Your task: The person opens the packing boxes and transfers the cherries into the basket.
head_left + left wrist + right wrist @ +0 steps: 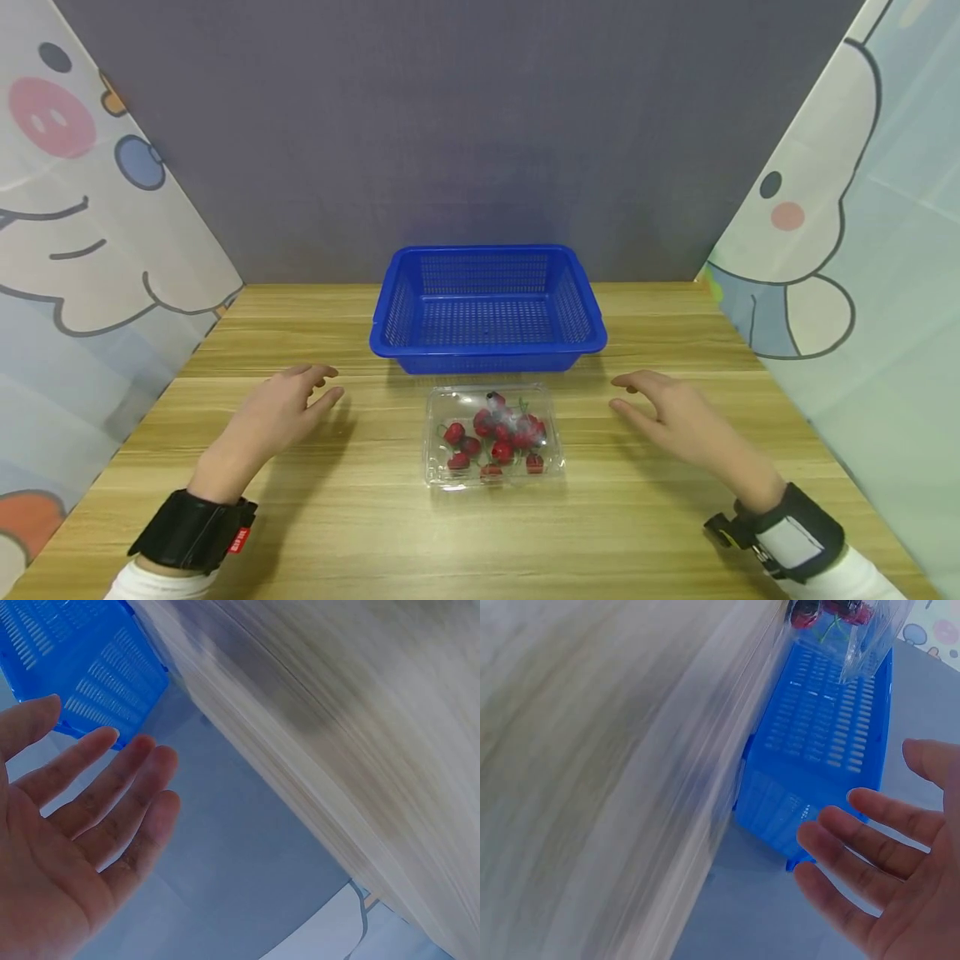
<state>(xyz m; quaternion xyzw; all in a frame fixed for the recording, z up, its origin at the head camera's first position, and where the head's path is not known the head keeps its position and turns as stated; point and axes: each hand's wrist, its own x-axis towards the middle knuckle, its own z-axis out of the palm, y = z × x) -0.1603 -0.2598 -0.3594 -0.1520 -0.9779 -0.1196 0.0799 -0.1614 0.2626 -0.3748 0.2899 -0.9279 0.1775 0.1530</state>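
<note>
A clear plastic box (pixel 438 425) with several red cherries (pixel 502 452) inside lies near the middle of the wooden table. Right behind it stands a blue plastic basket (pixel 487 362) with slotted walls and nothing in it. To the left of the box, my left hand (pixel 279 410) is held over the table, fingers loosely spread and holding nothing. My right hand (pixel 678 417) hovers to the right of the box, fingers relaxed, also without anything in it. In the right wrist view, a corner of the box (pixel 862 645) shows in front of the basket (pixel 810 742).
The light wood table (pixel 487 550) runs back to a grey panel (pixel 480 125). Cartoon-printed panels stand along the left (pixel 90 250) and right (pixel 862 275) sides. Each wrist wears a black strap.
</note>
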